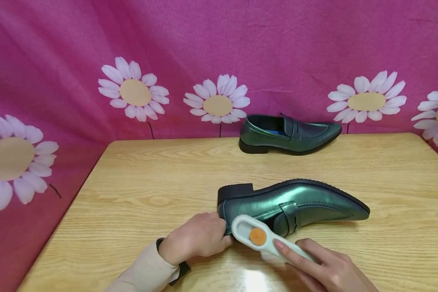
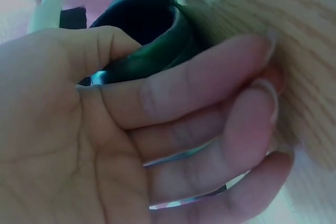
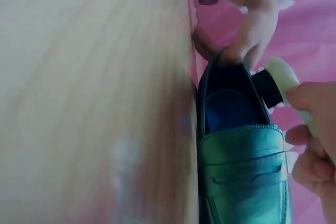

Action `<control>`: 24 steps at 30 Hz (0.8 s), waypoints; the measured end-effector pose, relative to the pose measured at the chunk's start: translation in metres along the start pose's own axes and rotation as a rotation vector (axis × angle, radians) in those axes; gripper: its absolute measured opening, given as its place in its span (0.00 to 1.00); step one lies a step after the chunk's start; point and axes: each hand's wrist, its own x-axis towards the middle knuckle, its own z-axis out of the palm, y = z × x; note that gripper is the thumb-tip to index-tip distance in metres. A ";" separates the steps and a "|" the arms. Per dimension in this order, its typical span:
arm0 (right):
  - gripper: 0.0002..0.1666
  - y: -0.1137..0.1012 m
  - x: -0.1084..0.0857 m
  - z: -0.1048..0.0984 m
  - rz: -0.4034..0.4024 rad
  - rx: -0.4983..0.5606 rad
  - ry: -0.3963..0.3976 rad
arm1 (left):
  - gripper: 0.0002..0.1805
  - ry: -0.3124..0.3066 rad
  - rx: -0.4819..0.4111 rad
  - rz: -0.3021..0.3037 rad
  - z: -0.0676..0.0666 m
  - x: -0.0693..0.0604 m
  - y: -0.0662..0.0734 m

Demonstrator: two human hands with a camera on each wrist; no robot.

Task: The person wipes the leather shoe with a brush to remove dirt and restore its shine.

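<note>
A dark green metallic loafer [image 1: 310,200] lies on its side on the table, sole away from me and toe to the right. My left hand [image 1: 200,235] pinches the rim of its heel; the thumb goes into the opening [image 2: 139,17] in the left wrist view, the other fingers bent outside. My right hand [image 1: 328,263] grips a white-handled shoe brush [image 1: 246,231] with an orange round spot, forefinger along the handle. In the right wrist view the brush's black head [image 3: 266,88] is at the shoe's upper side by the opening; whether it touches cannot be told.
A matching loafer [image 1: 292,136] stands upright at the back of the wooden table [image 1: 149,174], toe to the right. Behind the table hangs a pink cloth [image 1: 219,44] printed with white daisies. A dark band [image 1: 180,271] is round my left wrist.
</note>
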 end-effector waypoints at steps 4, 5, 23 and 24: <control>0.32 0.001 0.004 -0.006 0.081 -0.048 0.029 | 0.21 0.006 0.004 0.006 0.000 0.001 0.000; 0.33 0.003 0.005 -0.007 0.096 -0.065 0.057 | 0.21 0.006 0.007 0.006 0.000 0.001 0.000; 0.30 0.006 0.016 -0.002 0.072 -0.095 0.165 | 0.20 -0.002 0.031 0.016 -0.005 0.001 -0.008; 0.30 0.005 0.016 -0.001 0.075 -0.090 0.156 | 0.20 -0.004 0.034 0.018 -0.005 0.002 -0.008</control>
